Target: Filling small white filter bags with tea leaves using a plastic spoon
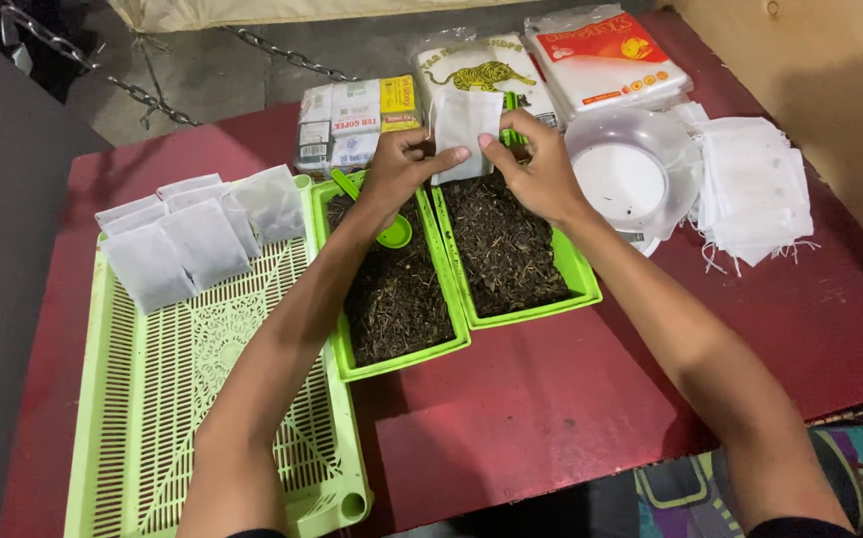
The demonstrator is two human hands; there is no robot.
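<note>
Red table (551, 399), yellow-white packets (357, 122) behind trays (511, 314).

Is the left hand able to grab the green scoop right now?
Probably not at once: the left hand pinches the white paper bag together with the right hand. The green scoop lies uncovered just below it.

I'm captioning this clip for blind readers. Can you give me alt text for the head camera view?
Two bare hands, left hand and right hand, hold a white paper sachet above two green trays of dried leaves. Filled sachets lie on a green slotted tray at left; empty sachets are stacked at right.
</note>
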